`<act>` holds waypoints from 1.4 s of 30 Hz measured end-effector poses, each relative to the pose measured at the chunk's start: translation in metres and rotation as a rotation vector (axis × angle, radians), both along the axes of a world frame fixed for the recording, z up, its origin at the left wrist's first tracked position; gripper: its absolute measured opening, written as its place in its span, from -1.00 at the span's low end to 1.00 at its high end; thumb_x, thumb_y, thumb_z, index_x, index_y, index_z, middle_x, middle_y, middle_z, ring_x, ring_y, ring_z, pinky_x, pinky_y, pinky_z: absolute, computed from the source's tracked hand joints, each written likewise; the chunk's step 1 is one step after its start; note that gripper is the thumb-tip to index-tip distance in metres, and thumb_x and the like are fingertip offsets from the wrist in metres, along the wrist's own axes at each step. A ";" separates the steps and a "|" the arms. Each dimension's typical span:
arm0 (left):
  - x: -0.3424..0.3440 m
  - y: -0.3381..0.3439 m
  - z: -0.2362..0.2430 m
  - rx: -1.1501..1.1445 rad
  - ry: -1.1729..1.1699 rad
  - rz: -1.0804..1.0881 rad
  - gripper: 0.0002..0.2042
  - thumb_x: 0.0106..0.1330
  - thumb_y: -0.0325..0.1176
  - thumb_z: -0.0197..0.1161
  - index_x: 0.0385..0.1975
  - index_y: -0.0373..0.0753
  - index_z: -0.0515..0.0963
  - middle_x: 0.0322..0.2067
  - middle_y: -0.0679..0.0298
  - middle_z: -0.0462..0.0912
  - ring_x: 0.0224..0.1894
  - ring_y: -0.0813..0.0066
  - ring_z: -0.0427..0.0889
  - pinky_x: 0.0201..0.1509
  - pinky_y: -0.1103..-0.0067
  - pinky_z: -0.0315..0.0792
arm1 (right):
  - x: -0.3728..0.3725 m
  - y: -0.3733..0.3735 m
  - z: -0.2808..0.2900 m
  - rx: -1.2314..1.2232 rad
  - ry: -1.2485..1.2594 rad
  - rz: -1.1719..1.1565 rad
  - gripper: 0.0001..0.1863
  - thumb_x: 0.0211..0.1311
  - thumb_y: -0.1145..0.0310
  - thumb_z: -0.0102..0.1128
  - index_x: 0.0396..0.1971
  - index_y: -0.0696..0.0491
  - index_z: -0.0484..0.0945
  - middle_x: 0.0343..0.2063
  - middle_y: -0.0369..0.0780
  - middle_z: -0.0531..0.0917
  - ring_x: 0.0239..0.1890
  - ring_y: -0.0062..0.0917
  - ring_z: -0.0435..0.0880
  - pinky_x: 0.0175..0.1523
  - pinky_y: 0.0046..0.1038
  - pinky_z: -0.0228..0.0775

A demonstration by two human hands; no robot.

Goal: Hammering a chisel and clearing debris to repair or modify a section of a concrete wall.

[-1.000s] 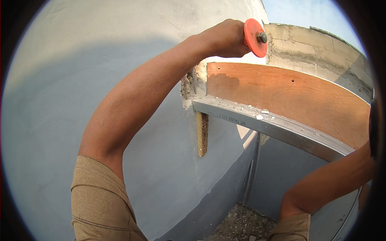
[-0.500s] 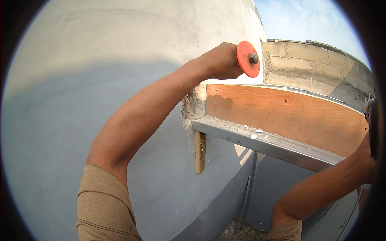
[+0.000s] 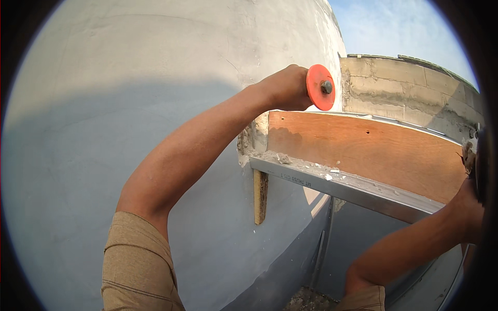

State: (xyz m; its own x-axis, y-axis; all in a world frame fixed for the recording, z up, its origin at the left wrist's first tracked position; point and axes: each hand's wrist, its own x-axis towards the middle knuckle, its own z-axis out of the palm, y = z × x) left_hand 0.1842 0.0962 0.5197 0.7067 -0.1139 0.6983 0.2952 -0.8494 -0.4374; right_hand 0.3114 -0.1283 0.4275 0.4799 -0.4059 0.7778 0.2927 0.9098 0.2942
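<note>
My left hand [image 3: 290, 88] is closed around the grip of a chisel. The chisel's round orange-red guard [image 3: 315, 88] and dark steel striking end [image 3: 326, 87] face me, while its blade is hidden behind the hand. This hand is held up against the wall, just above the broken masonry corner [image 3: 254, 136]. At the far right, my right hand [image 3: 468, 199] is partly cut off by the dark rim of the picture, and its fingers are hidden. A dark shape and a ragged pale-brown thing [image 3: 468, 155] show just above it, too unclear to name.
Below the chisel, a metal channel [image 3: 332, 182] carries grit and rubble, with a reddish plywood board [image 3: 358, 150] standing behind it. A short wooden stick [image 3: 260, 197] hangs under the channel's left end. Smooth grey wall [image 3: 78, 171] fills the left; a block wall [image 3: 399, 85] stands at the back.
The left hand and chisel sit slightly lower in the picture. A chunk of rubble now lies on the channel near its left end. The right forearm has shifted a little left and down.
</note>
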 end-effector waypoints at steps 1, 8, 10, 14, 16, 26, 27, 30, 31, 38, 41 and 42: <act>-0.001 -0.001 -0.001 -0.020 0.004 0.011 -0.89 0.19 -0.39 0.18 -0.36 -0.25 0.56 -0.39 0.07 0.66 -0.31 0.06 0.63 -0.22 0.38 0.53 | -0.005 0.022 -0.013 -0.139 0.001 -0.063 -0.69 0.33 0.15 0.05 -0.34 0.13 0.45 -0.53 -0.22 0.54 -0.59 -0.52 0.60 -0.47 -0.49 0.53; -0.002 -0.010 -0.001 -0.049 0.094 0.074 -0.88 0.21 -0.38 0.17 -0.33 -0.24 0.56 -0.38 0.07 0.67 -0.31 0.08 0.65 -0.24 0.39 0.53 | 0.032 0.055 -0.105 -0.864 -0.176 0.134 -0.79 0.32 0.35 0.14 -0.31 0.20 0.40 -0.64 -0.29 0.44 -0.75 -0.61 0.46 -0.63 -0.53 0.34; 0.000 -0.005 -0.006 -0.041 0.117 0.098 -0.88 0.20 -0.38 0.17 -0.34 -0.25 0.56 -0.38 0.06 0.67 -0.31 0.07 0.65 -0.24 0.38 0.53 | 0.034 0.015 -0.085 -0.477 -0.054 0.167 -0.76 0.34 0.33 0.11 -0.24 0.24 0.40 -0.53 -0.18 0.45 -0.61 -0.54 0.50 -0.48 -0.52 0.42; 0.005 0.003 -0.011 -0.129 0.147 0.129 -0.88 0.16 -0.41 0.18 -0.36 -0.28 0.57 -0.40 0.01 0.66 -0.32 0.02 0.64 -0.24 0.35 0.52 | 0.024 -0.009 -0.037 0.084 0.297 -0.641 -0.66 0.43 0.20 -0.05 -0.19 0.25 0.34 -0.47 -0.11 0.40 -0.54 -0.46 0.48 -0.41 -0.51 0.47; 0.005 0.001 -0.013 -0.113 0.149 0.106 -0.88 0.15 -0.41 0.19 -0.36 -0.27 0.57 -0.40 0.01 0.66 -0.32 0.01 0.63 -0.24 0.35 0.52 | 0.011 0.023 -0.049 0.062 0.260 -0.012 -0.76 0.39 0.30 -0.01 -0.27 0.20 0.33 -0.48 -0.14 0.44 -0.56 -0.50 0.47 -0.43 -0.52 0.42; 0.004 -0.003 -0.010 -0.109 0.147 0.185 -0.87 0.15 -0.42 0.19 -0.33 -0.27 0.56 -0.38 0.02 0.66 -0.29 0.02 0.63 -0.22 0.36 0.52 | 0.041 -0.006 -0.066 -0.196 0.011 0.010 -0.65 0.42 0.18 -0.05 -0.19 0.23 0.38 -0.49 -0.15 0.45 -0.53 -0.52 0.49 -0.39 -0.50 0.42; 0.003 0.000 -0.010 -0.090 0.153 0.127 -0.88 0.15 -0.42 0.19 -0.34 -0.27 0.56 -0.37 0.02 0.66 -0.29 0.02 0.63 -0.22 0.35 0.52 | 0.043 -0.021 -0.047 -0.018 0.206 -0.046 -0.62 0.45 0.15 -0.13 -0.21 0.24 0.37 -0.46 -0.14 0.43 -0.47 -0.49 0.49 -0.33 -0.47 0.44; 0.004 -0.002 -0.012 -0.106 0.113 0.178 -0.88 0.16 -0.41 0.19 -0.35 -0.28 0.56 -0.38 0.02 0.66 -0.28 0.02 0.64 -0.22 0.36 0.52 | 0.025 -0.001 -0.032 0.141 0.266 0.051 -0.63 0.43 0.15 -0.11 -0.21 0.23 0.37 -0.43 -0.13 0.44 -0.40 -0.45 0.51 -0.28 -0.45 0.46; 0.004 -0.004 -0.013 -0.128 0.128 0.198 -0.88 0.16 -0.41 0.19 -0.35 -0.28 0.56 -0.38 0.02 0.66 -0.28 0.02 0.64 -0.22 0.36 0.52 | 0.017 0.016 -0.041 0.005 0.347 0.079 -0.67 0.41 0.18 -0.06 -0.21 0.21 0.38 -0.43 -0.13 0.46 -0.41 -0.45 0.52 -0.30 -0.47 0.46; 0.003 -0.010 0.000 -0.053 0.059 0.133 -0.92 0.21 -0.43 0.15 -0.35 -0.27 0.52 -0.40 0.06 0.65 -0.31 0.07 0.63 -0.26 0.38 0.50 | 0.038 0.036 -0.096 -0.655 -0.069 0.202 -0.73 0.38 0.23 0.06 -0.34 0.17 0.41 -0.63 -0.25 0.45 -0.70 -0.58 0.48 -0.56 -0.55 0.35; 0.004 0.005 0.001 -0.013 0.053 0.089 -0.92 0.20 -0.43 0.15 -0.37 -0.27 0.51 -0.39 0.05 0.65 -0.31 0.05 0.63 -0.27 0.38 0.50 | 0.049 0.003 -0.049 -0.083 0.139 -0.137 -0.64 0.41 0.16 -0.05 -0.33 0.22 0.36 -0.52 -0.20 0.42 -0.53 -0.51 0.50 -0.35 -0.46 0.46; 0.004 0.007 0.001 -0.008 0.034 0.060 -0.92 0.20 -0.43 0.15 -0.37 -0.27 0.51 -0.39 0.04 0.65 -0.31 0.05 0.63 -0.27 0.38 0.50 | 0.047 0.006 -0.036 -0.084 0.306 -0.530 -0.64 0.41 0.17 -0.04 -0.32 0.23 0.34 -0.48 -0.19 0.42 -0.48 -0.50 0.50 -0.26 -0.42 0.50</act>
State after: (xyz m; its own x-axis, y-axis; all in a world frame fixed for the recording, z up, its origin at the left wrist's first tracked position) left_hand 0.1877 0.1036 0.5211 0.7354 -0.0656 0.6745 0.3304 -0.8343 -0.4414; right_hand 0.3583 -0.1219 0.3916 0.4364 -0.5933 0.6764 0.7708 0.6343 0.0591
